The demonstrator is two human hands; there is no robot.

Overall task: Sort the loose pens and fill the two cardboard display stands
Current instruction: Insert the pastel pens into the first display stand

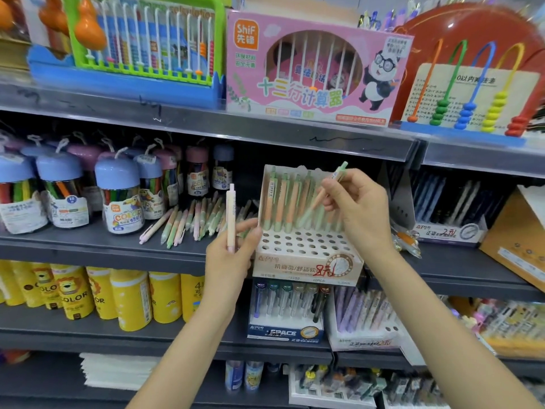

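Left hand [228, 258] pinching cream-pink pen [230, 218] upright, just left of cardboard display stand [306, 261] at front edge of middle shelf [88, 249]. Right hand [358, 206] gripping peach-green pen [324, 193] tilted over stand's back row. Stand front hand-marked red "8元", printed "40PCS". Loose pens [188, 221] heaped on shelf left of stand. Below: "SPACE" pen box [284, 317]. Above: pink "ShiF" box [315, 69].

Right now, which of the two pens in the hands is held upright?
The cream and pink pen in the left hand stands upright. The peach and green pen in the right hand slants toward the display stand.
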